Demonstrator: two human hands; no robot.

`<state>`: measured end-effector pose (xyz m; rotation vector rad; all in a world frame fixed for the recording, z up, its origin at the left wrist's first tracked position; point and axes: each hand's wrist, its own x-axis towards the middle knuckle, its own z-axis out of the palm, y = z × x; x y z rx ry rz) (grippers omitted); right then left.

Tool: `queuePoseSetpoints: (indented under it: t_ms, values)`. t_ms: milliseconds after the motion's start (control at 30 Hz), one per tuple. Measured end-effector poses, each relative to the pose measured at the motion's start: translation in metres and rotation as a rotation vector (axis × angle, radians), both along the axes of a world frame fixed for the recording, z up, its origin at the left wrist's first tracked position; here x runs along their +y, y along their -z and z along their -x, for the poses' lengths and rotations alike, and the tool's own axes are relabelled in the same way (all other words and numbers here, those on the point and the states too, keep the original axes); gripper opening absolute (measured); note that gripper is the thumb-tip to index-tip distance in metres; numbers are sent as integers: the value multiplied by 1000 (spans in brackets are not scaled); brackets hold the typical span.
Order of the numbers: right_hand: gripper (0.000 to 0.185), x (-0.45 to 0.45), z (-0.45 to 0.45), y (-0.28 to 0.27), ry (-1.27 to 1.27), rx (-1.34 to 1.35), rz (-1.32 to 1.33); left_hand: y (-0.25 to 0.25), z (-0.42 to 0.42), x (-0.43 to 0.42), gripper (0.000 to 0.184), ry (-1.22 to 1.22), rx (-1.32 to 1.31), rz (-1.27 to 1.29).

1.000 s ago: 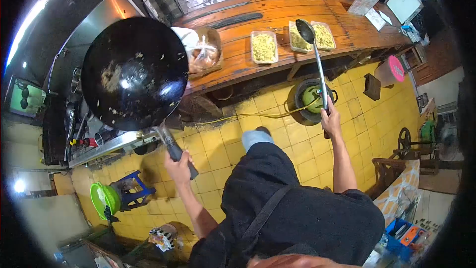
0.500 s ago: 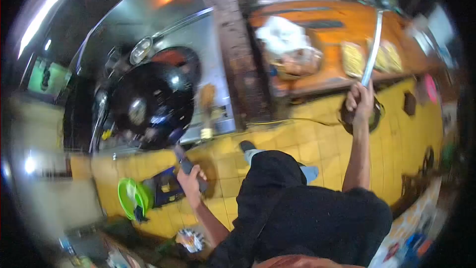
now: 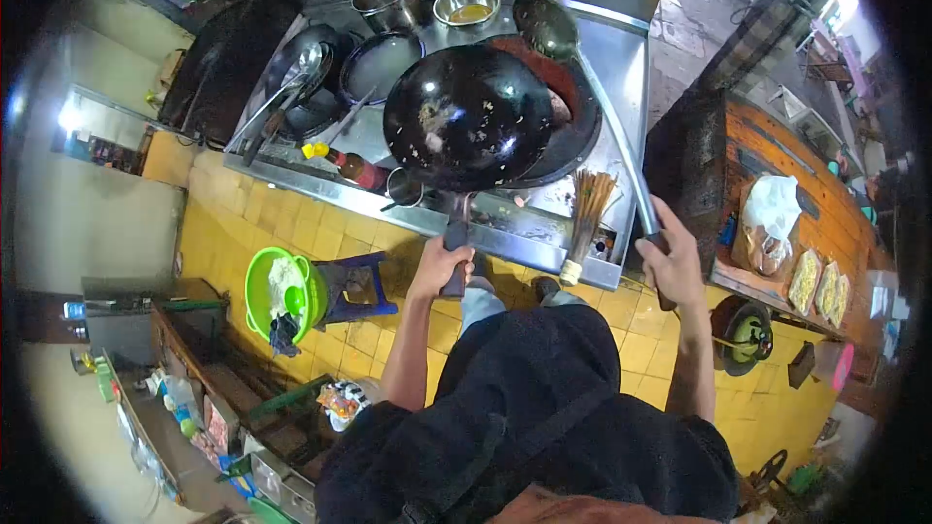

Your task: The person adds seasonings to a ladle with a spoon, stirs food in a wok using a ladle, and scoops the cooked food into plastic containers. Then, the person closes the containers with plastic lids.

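My left hand (image 3: 442, 270) grips the handle of a black wok (image 3: 468, 116), closed around it. The wok is tilted over the stove, with small food scraps stuck to its dark inside. In my right hand (image 3: 672, 254) is a long-handled ladle (image 3: 618, 136), its fingers wrapped round the dark grip. The ladle's round head hangs over the back right of the burner, above and apart from the wok. A bundled-stick brush (image 3: 587, 218) lies on the stove's front edge, between my hands.
Behind the wok stand a steel pot (image 3: 386, 2) and a steel bowl (image 3: 468, 8) with yellowish liquid. A sauce bottle (image 3: 359, 170) lies left of the wok. The green basin (image 3: 257, 291) is low on the left. At right, a wooden table (image 3: 845, 204) bears bags.
My view has turned right to left, toward the stove. The ladle has come from over the wooden table to the stove. My left hand stays on the wok handle.
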<state>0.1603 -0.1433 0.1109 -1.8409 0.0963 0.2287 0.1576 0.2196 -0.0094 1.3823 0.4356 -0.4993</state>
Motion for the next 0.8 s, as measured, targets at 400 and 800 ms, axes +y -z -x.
queuePoseSetpoints:
  t_ms: [400,800]
  values:
    - [57,154,-58,69,127,-73,495,58,-123,26,14,205,-41,84]
    - [54,299,-194,115,-225,-289,463,109,-101,50,45,413,11,182]
